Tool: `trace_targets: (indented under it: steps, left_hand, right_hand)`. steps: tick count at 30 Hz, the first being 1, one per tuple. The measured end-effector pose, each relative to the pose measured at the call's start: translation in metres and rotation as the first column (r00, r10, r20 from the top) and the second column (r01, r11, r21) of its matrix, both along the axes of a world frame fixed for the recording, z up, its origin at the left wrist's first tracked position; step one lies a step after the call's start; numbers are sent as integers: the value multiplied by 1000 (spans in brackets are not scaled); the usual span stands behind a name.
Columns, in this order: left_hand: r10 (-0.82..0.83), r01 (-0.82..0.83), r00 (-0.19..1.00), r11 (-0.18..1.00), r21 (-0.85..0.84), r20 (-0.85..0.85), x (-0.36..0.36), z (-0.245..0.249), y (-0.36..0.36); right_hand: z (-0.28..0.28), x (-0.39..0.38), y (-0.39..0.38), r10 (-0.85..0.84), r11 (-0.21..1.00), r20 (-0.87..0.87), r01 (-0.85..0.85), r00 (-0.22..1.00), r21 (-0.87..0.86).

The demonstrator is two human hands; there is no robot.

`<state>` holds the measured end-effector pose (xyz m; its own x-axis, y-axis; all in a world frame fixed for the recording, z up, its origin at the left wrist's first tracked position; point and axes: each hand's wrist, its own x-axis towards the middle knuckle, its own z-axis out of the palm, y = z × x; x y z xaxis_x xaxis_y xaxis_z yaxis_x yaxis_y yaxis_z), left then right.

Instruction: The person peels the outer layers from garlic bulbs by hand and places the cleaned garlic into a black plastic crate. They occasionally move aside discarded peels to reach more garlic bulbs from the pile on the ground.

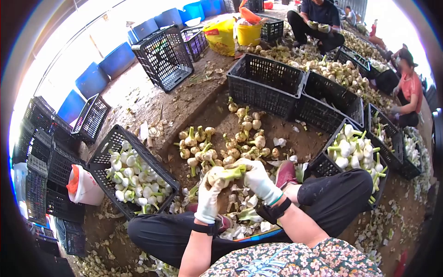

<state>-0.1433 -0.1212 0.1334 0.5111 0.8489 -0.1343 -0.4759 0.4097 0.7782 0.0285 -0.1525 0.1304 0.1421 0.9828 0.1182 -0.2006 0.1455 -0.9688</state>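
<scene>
In front of my lap, my left hand [208, 199], in a white glove, is wrapped round a garlic bulb [216, 175]. The bulb's thick green stem [234, 172] points to the right. My right hand [261, 181], also gloved, is closed at the end of that stem; its fingertips are partly hidden. Just beyond my hands, a loose pile of unpeeled garlic bulbs [247, 134] with short stems lies on the ground. White peeled skins [249, 217] are scattered between my legs.
A black crate [168, 177] of clean white garlic stands at my left, and another crate of white garlic [353, 150] by my right knee. Black crates [265, 92] line the far side. A white bucket [86, 189] is at left. Co-workers [318, 21] sit among garlic heaps.
</scene>
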Motion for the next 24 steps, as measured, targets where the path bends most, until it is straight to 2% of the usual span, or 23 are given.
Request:
trace_targets:
  steps: [2, 3, 4, 6, 7, 8, 9, 10, 11, 12, 13, 14, 15, 16, 17, 18, 19, 20, 23, 24]
  left_hand:
    - [-190, 191, 981, 982, -5, 31, -15, -3, 5]
    - [-243, 242, 968, 970, 35, 58, -20, -11, 8]
    - [-297, 292, 951, 954, 73, 81, -24, -18, 9]
    - [-262, 272, 951, 962, -36, 164, -20, 12, -2]
    - [-262, 271, 951, 962, -35, 164, -18, 5, 0]
    - [-156, 153, 978, 988, 33, 141, -16, -8, 2]
    - [-47, 35, 991, 994, 99, 125, -13, -17, 2]
    - [-46, 34, 991, 995, 95, 128, -10, -17, 1]
    - [-49, 42, 998, 989, 139, 49, -7, -16, 2]
    - [-51, 56, 998, 981, 185, -33, -4, -14, 4]
    - [-52, 57, 998, 981, 187, -33, -3, -10, 6]
    - [92, 15, 967, 910, 414, -237, -2, -5, 7]
    - [273, 29, 879, 787, 617, -391, -3, 0, 8]
    - [473, 97, 742, 625, 774, -475, -3, 3, 9]
    - [475, 95, 740, 628, 773, -477, -2, 5, 9]
    - [549, 135, 687, 547, 826, -476, -1, 7, 10]
    - [623, 179, 633, 460, 870, -460, 1, 8, 11]
    - [625, 177, 632, 460, 870, -458, 2, 9, 12]
    - [675, 173, 641, 337, 926, -365, 6, 9, 16]
    - [678, 170, 640, 336, 927, -363, 7, 10, 17]
  right_hand:
    - [-14, 8, -1, -35, 992, -292, -3, 956, -128]
    - [-22, 13, 1, -162, 960, -634, -29, 756, -279]
    - [-69, 30, 12, -209, 954, -839, -86, 502, -289]
    - [-78, 42, 5, -238, 888, -483, -12, 843, -459]
    - [-64, 39, 0, -108, 805, -105, 25, 989, -592]
    - [-111, 31, 3, -129, 919, 309, 230, 942, -319]
    - [-79, 26, -7, -35, 968, 254, 95, 967, -230]
    - [-39, 17, -15, 67, 991, 210, -41, 975, -130]
    - [-34, 7, -10, 228, 937, -406, -313, 885, -157]
    - [-6, -9, -9, 266, 929, -712, -371, 650, 8]
    - [0, -9, -11, 220, 945, -721, -326, 657, -8]
    - [3, -9, -11, 176, 959, -728, -281, 662, -23]
    - [1, -9, -9, 178, 959, -728, -283, 662, -22]
    - [-4, -9, -7, 84, 975, -618, -192, 782, -111]
    - [-8, -10, -7, -14, 979, -486, -88, 874, -186]
    - [-6, -12, -8, -14, 978, -488, -90, 873, -190]
    - [-3, -15, -9, -44, 985, -409, -30, 911, -171]
    - [-1, -17, -9, -76, 989, -328, 29, 942, -145]
    - [-3, -18, -8, -102, 987, -321, 56, 942, -148]
    - [-3, -18, -8, -113, 987, -303, 72, 946, -142]
